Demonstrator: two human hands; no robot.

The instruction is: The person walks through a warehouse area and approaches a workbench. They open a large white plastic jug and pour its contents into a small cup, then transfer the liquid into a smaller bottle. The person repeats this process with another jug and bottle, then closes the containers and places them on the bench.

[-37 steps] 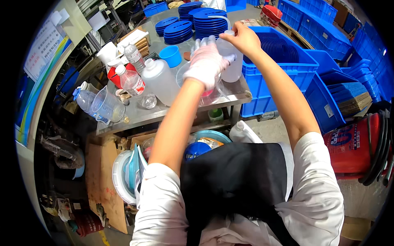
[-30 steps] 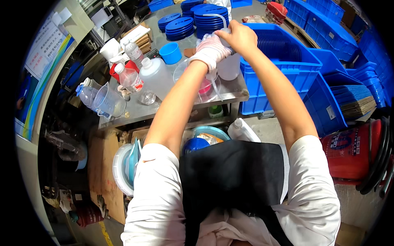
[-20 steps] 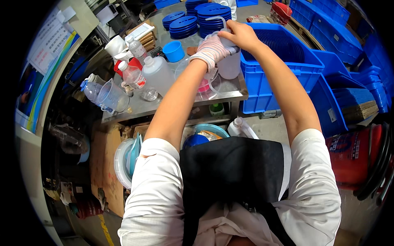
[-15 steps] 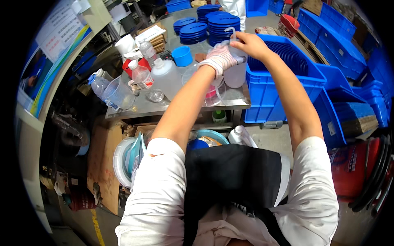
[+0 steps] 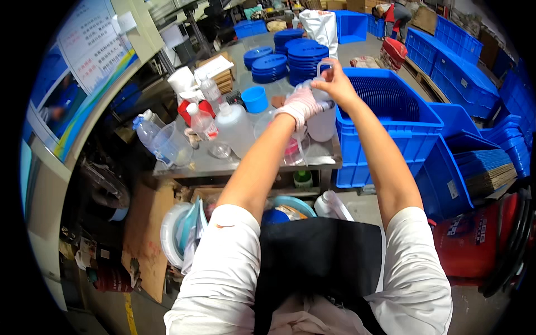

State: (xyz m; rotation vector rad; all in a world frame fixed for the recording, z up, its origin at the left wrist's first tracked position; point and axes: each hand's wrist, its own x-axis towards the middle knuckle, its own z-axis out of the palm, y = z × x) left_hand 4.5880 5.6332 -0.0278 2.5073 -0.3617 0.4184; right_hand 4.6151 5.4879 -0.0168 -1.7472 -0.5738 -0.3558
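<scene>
Translucent white bottle (image 5: pixel 233 128) on your left, then a blue cup (image 5: pixel 255 100). Your gloved left hand (image 5: pixel 302 106) is wrapped round a wash bottle (image 5: pixel 322 127) at the right end of the steel table (image 5: pixel 319 161). Your right hand (image 5: pixel 339 88) is curled by its bent tube (image 5: pixel 319 68), can't tell if it's pinching. Blue crate (image 5: pixel 385 146) just beside.

There are two frosted bottles (image 5: pixel 322 126), two hands (image 5: pixel 341 89), one blue cup (image 5: pixel 255 101)

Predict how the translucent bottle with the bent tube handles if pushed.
The translucent bottle looks like plastic, so it probably gives when squeezed. Taller than wide, it could tip if pushed high. Weight is uncertain: contents don't show clearly.
</scene>
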